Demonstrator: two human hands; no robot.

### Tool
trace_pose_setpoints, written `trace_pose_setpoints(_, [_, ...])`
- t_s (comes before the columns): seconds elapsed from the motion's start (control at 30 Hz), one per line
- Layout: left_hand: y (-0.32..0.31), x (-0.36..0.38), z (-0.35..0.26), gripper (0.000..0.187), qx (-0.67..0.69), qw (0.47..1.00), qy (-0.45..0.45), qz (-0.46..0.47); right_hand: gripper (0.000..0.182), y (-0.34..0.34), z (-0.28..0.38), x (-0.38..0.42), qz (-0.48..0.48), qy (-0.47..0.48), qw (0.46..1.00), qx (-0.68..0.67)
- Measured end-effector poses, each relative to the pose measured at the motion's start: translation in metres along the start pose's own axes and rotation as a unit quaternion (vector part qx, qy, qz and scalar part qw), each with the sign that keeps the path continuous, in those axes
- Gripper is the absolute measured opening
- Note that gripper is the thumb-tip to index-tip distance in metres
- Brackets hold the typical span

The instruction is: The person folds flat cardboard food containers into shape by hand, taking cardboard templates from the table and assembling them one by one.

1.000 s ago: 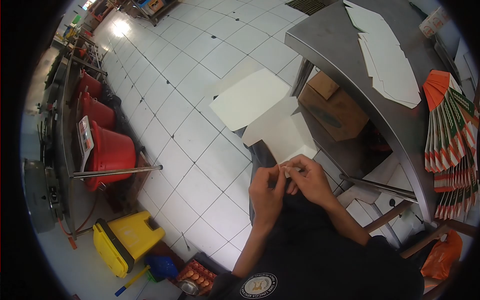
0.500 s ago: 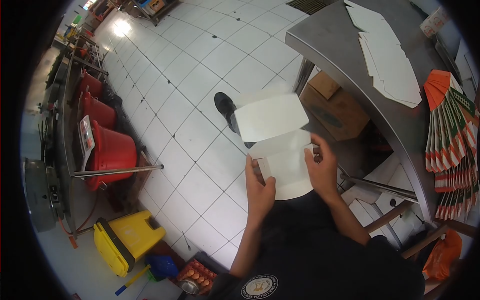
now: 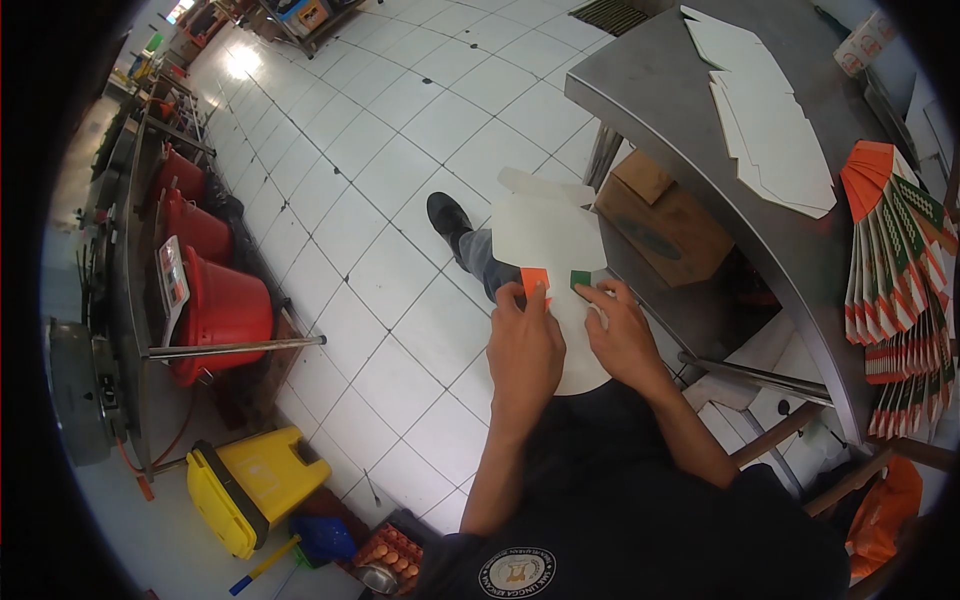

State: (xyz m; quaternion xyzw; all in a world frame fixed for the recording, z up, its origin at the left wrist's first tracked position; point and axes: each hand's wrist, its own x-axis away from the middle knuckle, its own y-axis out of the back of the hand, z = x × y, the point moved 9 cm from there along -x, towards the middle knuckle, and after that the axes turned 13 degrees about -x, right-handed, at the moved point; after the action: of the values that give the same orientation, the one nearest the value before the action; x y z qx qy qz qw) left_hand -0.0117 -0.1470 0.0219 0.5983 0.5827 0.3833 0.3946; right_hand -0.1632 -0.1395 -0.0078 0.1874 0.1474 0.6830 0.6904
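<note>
An unfolded white cardboard box (image 3: 550, 228) lies over my lap, its plain inner side facing up. My left hand (image 3: 527, 342) is closed at its left edge, fingers bent over a small flap (image 3: 534, 276) that shows its orange printed side. At the right edge, my right hand (image 3: 622, 338) grips the card, with fingertips pressing a small green flap (image 3: 580, 278) inward. The far panel of the box rises beyond both hands, and a narrower flap (image 3: 535, 185) tips up at its end. My thumbs are partly hidden.
On the metal table (image 3: 640, 75) to the right lie flat white box blanks (image 3: 770, 130). Beside them, a fanned stack of orange-and-green printed boxes (image 3: 895, 250) stands at the edge. Red buckets (image 3: 228, 308), a yellow bin (image 3: 265, 475) and an egg tray (image 3: 393, 555) are at left.
Both hands have shifted from holding the side walls to folding small flaps inward, so orange and green printing now shows. The far panel has tilted, and its end flap is now in sight.
</note>
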Motion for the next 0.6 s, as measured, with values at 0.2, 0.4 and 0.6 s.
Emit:
trace_pose_setpoints(0.2, [-0.012, -0.009, 0.042, 0.020, 0.265, 0.953, 0.102, -0.102, 0.029, 0.007, 0.006, 0.014, -0.086, 0.051, 0.988, -0.116])
trace_pose_setpoints(0.4, [-0.048, 0.015, 0.073, 0.016, 0.493, 0.858, 0.125, -0.071, 0.037, -0.005, -0.004, 0.032, -0.141, 0.055, 0.940, -0.306])
trace_pose_setpoints(0.6, [-0.048, 0.026, 0.081, 0.018, 0.429, 0.869, -0.075, -0.236, 0.047, -0.009, 0.012, 0.032, -0.028, 0.158, 0.970, -0.184])
